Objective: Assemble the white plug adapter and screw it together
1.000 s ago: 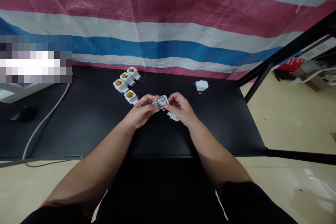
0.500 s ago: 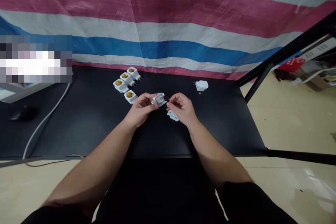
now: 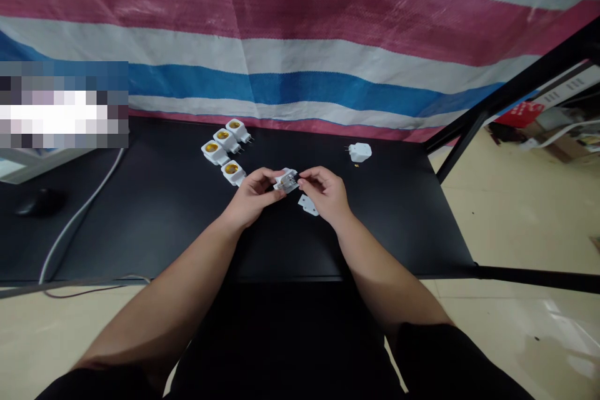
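Observation:
My left hand [image 3: 257,195] grips a white plug-in lamp socket housing [image 3: 285,181] between thumb and fingers; its inside faces up and metal parts show. My right hand [image 3: 323,190] is closed in a pinch at the housing's right end. Whatever sits between those fingertips is too small to make out. Just below the right fingertips, a flat white cover [image 3: 308,204] with small holes lies on the table. Beyond my left hand stand several white lamp sockets, the nearest lamp socket [image 3: 233,172] showing a gold-coloured inside.
On the black table [image 3: 403,219], another white plug piece [image 3: 360,152] lies at the right with a tiny brass-coloured bit [image 3: 357,165] beside it. At the left are a black mouse [image 3: 42,202] and a grey cable [image 3: 84,206]. A striped sheet [image 3: 300,84] hangs behind.
The housing in my left hand has tilted slightly and shifted a little right, closer to my right fingertips. The dark, reddish bit seen at those fingertips is now mostly hidden.

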